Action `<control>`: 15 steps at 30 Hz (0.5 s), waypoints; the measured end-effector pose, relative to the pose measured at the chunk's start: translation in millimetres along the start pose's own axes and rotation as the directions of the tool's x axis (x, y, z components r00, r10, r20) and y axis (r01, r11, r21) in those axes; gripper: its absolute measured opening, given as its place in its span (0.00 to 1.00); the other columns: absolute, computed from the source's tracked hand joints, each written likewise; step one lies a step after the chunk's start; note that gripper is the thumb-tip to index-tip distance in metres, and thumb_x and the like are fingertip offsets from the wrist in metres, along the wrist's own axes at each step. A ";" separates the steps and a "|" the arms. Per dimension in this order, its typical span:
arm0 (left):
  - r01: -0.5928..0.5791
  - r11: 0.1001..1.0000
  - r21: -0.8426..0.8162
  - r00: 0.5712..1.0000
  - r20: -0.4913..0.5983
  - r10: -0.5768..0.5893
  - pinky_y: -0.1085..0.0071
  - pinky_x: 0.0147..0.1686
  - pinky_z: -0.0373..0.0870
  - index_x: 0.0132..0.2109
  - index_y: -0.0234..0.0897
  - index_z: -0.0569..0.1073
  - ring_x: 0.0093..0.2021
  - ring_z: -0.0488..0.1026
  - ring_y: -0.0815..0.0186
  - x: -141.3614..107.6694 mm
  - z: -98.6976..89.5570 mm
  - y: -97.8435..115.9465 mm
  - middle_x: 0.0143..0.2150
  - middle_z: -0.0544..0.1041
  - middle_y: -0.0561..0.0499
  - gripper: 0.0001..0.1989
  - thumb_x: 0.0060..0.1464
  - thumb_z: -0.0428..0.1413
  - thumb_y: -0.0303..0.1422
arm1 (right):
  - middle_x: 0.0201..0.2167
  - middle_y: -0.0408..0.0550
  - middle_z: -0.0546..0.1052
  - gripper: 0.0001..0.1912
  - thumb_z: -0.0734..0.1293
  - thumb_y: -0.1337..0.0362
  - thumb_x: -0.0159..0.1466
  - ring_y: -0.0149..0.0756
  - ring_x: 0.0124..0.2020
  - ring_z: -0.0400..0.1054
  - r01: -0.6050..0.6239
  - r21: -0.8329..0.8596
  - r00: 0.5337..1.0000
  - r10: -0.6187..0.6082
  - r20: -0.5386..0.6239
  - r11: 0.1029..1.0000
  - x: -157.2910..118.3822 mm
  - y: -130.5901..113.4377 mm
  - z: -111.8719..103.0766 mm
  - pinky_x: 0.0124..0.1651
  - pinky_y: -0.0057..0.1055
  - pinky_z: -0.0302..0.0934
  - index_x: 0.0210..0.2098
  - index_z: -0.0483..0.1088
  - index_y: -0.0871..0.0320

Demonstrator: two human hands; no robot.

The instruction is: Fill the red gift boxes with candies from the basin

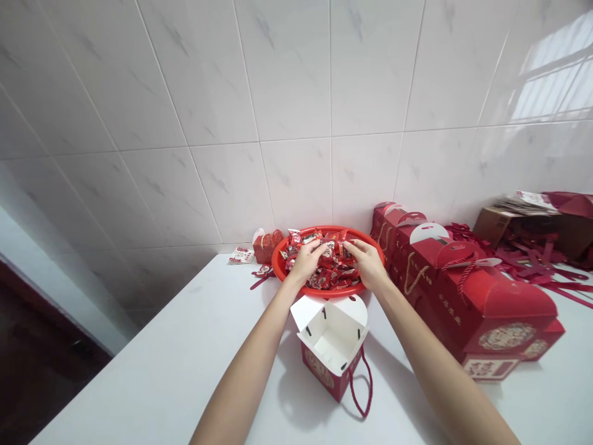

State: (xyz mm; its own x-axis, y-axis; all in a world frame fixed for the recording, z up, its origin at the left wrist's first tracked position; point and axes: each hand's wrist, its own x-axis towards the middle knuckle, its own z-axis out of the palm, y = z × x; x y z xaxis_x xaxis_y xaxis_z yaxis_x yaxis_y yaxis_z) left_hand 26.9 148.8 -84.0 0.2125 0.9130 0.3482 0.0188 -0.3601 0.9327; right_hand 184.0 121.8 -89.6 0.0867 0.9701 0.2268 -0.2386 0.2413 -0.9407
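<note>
My left hand (306, 261) and my right hand (367, 262) reach into a red plastic basket (279, 272) heaped with small red-wrapped candies (322, 279). The fingers of both hands are closed on a red candy packet (328, 249) between them, just above the heap. Nearer to me, between my forearms, an open gift box (324, 371) stands upright with its white flaps spread. Its white inside shows no candy, and a dark red cord handle (369, 395) hangs down its right side.
Closed red gift boxes (504, 309) stand in a row on the right. Behind them are loose red ribbons (532, 253) and a cardboard box (493, 225). A small red box (266, 247) and a printed card (241, 255) lie left of the basket, against the tiled wall (296, 173).
</note>
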 end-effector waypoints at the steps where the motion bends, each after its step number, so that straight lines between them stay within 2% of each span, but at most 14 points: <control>1: 0.014 1.000 0.004 1.000 0.004 -0.014 0.69 0.39 0.69 0.29 0.36 0.73 0.35 0.71 0.63 -0.6 0.2 0.6 0.29 0.74 0.52 0.13 0.56 0.58 0.40 | 0.30 0.46 0.79 0.20 0.75 0.47 0.49 0.37 0.26 0.73 -0.007 0.003 1.000 0.007 0.012 1.000 0.0 -0.1 -0.1 0.23 0.31 0.68 0.31 0.73 0.56; 4: 0.051 0.998 0.027 0.998 0.023 -0.052 0.68 0.38 0.70 0.31 0.36 0.75 0.34 0.71 0.63 -2.9 1.4 2.6 0.29 0.75 0.51 0.12 0.56 0.59 0.41 | 0.26 0.43 0.77 0.19 0.76 0.48 0.48 0.36 0.25 0.72 -0.033 0.003 0.998 0.033 0.060 0.999 -1.2 0.2 -0.1 0.23 0.29 0.67 0.29 0.72 0.55; 8: 0.076 0.994 0.082 0.996 0.033 -0.079 0.64 0.44 0.72 0.35 0.36 0.79 0.41 0.75 0.59 -4.0 4.8 7.5 0.35 0.79 0.48 0.10 0.56 0.59 0.39 | 0.25 0.43 0.77 0.20 0.77 0.50 0.45 0.34 0.25 0.71 -0.060 0.014 0.995 0.059 0.081 0.998 -2.9 0.3 1.3 0.22 0.28 0.66 0.28 0.74 0.56; 12: 0.096 0.981 0.169 0.995 -0.013 -0.095 0.65 0.50 0.72 0.40 0.36 0.80 0.47 0.76 0.59 -1.1 6.9 11.1 0.43 0.81 0.46 0.13 0.61 0.52 0.35 | 0.23 0.40 0.75 0.19 0.77 0.50 0.46 0.32 0.23 0.68 -0.057 0.062 0.998 0.057 0.001 0.996 -0.4 -0.5 1.8 0.22 0.27 0.64 0.27 0.73 0.56; 15: 0.157 0.941 0.298 0.986 -0.094 -0.135 0.65 0.51 0.71 0.40 0.35 0.81 0.47 0.77 0.59 1.0 5.0 8.4 0.45 0.82 0.45 0.15 0.59 0.48 0.27 | 0.20 0.38 0.72 0.18 0.74 0.49 0.50 0.31 0.21 0.66 -0.049 0.119 0.994 0.060 -0.094 0.992 3.7 -1.3 0.7 0.21 0.27 0.63 0.25 0.69 0.55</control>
State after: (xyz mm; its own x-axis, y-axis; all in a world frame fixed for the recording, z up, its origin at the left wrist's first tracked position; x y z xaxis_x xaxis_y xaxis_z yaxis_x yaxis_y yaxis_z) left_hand 32.1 145.7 -76.2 0.1148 0.9673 0.2263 0.3424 -0.2524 0.9050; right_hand 184.0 125.1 -87.4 0.1629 0.9760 0.1448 -0.3561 0.1950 -0.9139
